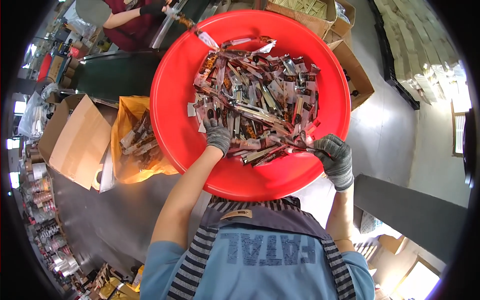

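A round red basin (170, 95) in front of me holds a heap of slim clear-wrapped packets (260, 95) with brown print and pale sticks inside. My left hand (218, 136), in a grey knit glove, lies over the near left edge of the heap, fingers stretched onto the packets. At the basin's right side my right hand (335, 160), gloved alike, has its fingers pressed together on the end of a slim packet (300, 145). From the far left rim, a strip of joined packets (206, 39) runs up toward a co-worker's dark-gloved hand (154, 9).
Left of the basin stand an orange-yellow bag (131, 172) with more packets and an open cardboard box (75, 140). A green conveyor surface (112, 75) lies beyond them. Cardboard boxes (357, 75) stand behind the basin's right rim. A grey beam (410, 215) is at right.
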The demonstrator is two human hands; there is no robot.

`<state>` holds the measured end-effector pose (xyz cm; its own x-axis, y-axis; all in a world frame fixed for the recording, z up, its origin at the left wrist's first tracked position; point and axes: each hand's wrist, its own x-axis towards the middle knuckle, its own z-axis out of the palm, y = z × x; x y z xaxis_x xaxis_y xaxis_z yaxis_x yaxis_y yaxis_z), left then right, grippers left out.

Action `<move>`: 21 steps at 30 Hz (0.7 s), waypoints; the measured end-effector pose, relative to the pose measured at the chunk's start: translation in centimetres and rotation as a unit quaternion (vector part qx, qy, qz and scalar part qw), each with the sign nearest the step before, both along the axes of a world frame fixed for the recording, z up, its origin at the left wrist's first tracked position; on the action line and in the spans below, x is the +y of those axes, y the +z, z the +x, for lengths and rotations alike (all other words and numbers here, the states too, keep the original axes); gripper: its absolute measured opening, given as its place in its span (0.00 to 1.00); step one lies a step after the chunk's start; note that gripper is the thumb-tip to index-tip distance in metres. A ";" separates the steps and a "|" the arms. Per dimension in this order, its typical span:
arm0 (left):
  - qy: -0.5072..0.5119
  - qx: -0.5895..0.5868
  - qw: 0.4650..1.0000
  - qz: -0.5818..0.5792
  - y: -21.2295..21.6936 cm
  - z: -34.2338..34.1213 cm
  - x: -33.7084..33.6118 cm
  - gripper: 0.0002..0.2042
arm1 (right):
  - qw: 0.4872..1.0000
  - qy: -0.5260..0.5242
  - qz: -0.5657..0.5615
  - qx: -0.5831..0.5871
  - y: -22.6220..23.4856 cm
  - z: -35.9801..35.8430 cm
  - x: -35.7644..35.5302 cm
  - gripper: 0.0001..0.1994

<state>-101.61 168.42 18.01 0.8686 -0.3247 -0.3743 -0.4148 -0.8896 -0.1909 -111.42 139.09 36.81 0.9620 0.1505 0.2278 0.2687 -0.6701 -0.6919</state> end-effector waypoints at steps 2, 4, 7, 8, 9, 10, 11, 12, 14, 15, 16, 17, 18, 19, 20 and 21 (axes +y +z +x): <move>0.011 0.110 0.993 0.035 1.7 0.9 -0.1 0.18 | 1.000 0.018 -0.009 -0.017 1.0 0.0 -0.2 0.12; 0.101 0.196 0.961 -0.165 2.5 1.2 0.8 0.15 | 0.995 0.087 0.044 -0.001 1.6 -0.1 -0.1 0.08; 0.047 0.259 0.951 -0.165 3.3 2.0 0.8 0.16 | 0.986 0.120 0.107 0.046 0.6 -0.2 1.0 0.08; 0.051 0.287 0.936 -0.195 3.3 2.4 0.9 0.18 | 0.976 0.129 0.162 0.067 0.2 0.0 1.8 0.09; 0.060 0.199 0.944 -0.258 1.6 3.5 1.1 0.28 | 0.975 0.137 0.166 0.063 -1.1 0.3 2.3 0.09; 0.155 0.117 0.947 -0.257 -0.4 4.8 1.2 0.31 | 0.973 0.147 0.170 0.059 -2.1 0.7 3.1 0.10; 0.227 0.025 0.926 -0.301 -2.2 6.2 0.8 0.31 | 0.964 0.168 0.203 0.028 -2.0 1.1 4.4 0.10; 0.285 0.057 0.910 -0.297 -5.9 8.9 5.3 0.31 | 0.923 0.175 0.315 0.137 -1.8 0.8 7.3 0.10; 0.281 0.079 0.890 -0.349 -4.5 10.6 2.0 0.32 | 0.911 0.159 0.350 0.148 -3.7 0.3 8.3 0.09; 0.311 0.077 0.874 -0.366 -4.5 11.3 0.4 0.31 | 0.924 0.140 0.334 0.123 -4.0 -0.2 8.8 0.09; 0.345 0.072 0.855 -0.380 -4.5 11.9 -0.6 0.31 | 0.934 0.127 0.319 0.098 -4.6 -0.6 9.2 0.10; 0.389 0.108 0.857 -0.319 -1.6 11.4 -2.3 0.30 | 0.910 0.090 0.371 0.163 -6.0 -1.4 9.2 0.09; 0.336 0.047 0.919 -0.201 -3.9 13.3 -3.0 0.25 | 0.912 0.076 0.370 0.161 -7.2 -1.6 8.8 0.09; 0.439 0.055 0.817 -0.369 -6.6 14.4 2.5 0.25 | 0.931 0.059 0.303 0.194 -7.3 -1.7 9.5 0.10; 0.517 0.054 0.677 -0.522 -8.2 14.6 7.4 0.26 | 0.945 0.042 0.233 0.226 -7.6 -1.7 10.0 0.12; 0.512 0.116 0.483 -0.701 -7.3 14.1 5.1 0.20 | 0.955 0.033 0.135 0.261 -9.1 -2.0 8.0 0.19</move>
<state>-87.49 173.54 10.67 0.8296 0.1557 -0.5362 0.5142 0.1609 0.8424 -113.39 147.12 27.71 0.9455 0.2188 -0.2413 -0.1243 -0.4425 -0.8881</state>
